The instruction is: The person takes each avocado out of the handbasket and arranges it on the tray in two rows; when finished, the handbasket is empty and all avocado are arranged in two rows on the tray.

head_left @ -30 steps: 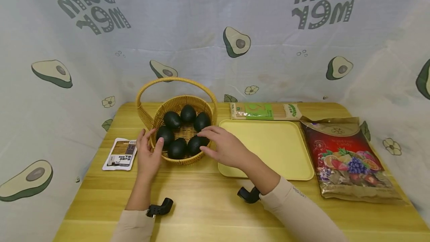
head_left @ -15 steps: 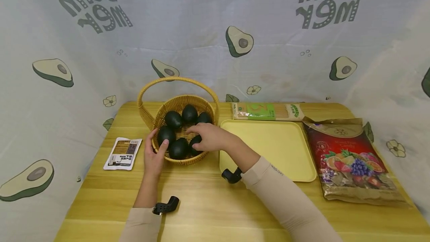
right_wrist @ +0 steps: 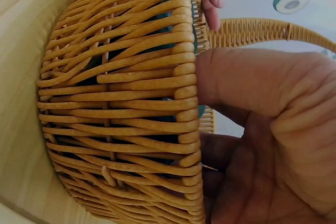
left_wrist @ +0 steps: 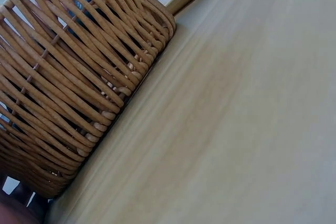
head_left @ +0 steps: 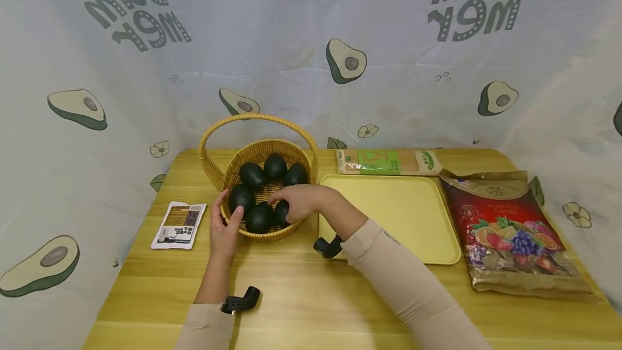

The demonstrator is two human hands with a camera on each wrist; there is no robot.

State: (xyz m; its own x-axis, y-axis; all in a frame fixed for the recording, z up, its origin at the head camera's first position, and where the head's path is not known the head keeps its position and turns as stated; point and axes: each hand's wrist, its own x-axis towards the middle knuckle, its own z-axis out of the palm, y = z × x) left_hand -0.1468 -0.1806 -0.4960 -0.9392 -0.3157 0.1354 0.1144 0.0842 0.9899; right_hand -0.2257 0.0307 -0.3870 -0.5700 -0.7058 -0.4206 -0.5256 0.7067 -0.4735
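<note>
A woven basket [head_left: 266,236] with a tall arched handle holds several dark green avocados [head_left: 252,176]. At its left side, my left hand [head_left: 224,236] holds the basket, thumb at the rim and fingers along the outer wall. In the left wrist view the wicker wall [left_wrist: 79,77] shows, with part of the hand dark in the lower left corner. My right hand [head_left: 302,202] reaches over the right rim and grips the front right avocado [head_left: 281,214], partly covering it. The right wrist view shows its thumb [right_wrist: 241,80] bent over the rim, the fingertips hidden inside the basket.
A yellow tray [head_left: 393,215] lies right of the basket, partly under the right forearm. Behind it is a noodle packet [head_left: 384,162]. A large red and gold candy bag [head_left: 515,236] lies at the right. A small white and brown pouch [head_left: 178,226] lies at the left.
My right hand has moved left and down into the basket, onto the front right avocado. My left hand has shifted slightly right and closed in on the basket's side.
</note>
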